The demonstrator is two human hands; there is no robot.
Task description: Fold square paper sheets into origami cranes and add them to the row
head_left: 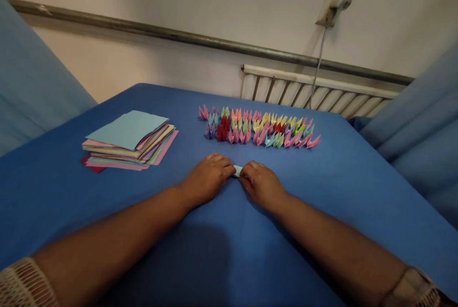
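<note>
Between my two hands is a small folded piece of pale blue paper (237, 170), resting at or just above the blue tabletop. My left hand (212, 176) pinches its left end with the fingertips. My right hand (263, 183) is closed on the opposite end, thumb underneath or in front. Most of the paper is hidden by the fingers, so its full folded shape does not show. Just beyond my hands stand rows of small folded paper cranes (257, 128) in pink, red, yellow, green, blue and purple.
A thick stack of coloured paper squares (130, 140), pale blue on top, lies to the left on the blue-covered table (186, 269). Behind the table are a radiator (318, 88), a metal rail (171, 35) and a wall socket (331, 10) with a cord. Blue curtains (32, 78) hang at both sides.
</note>
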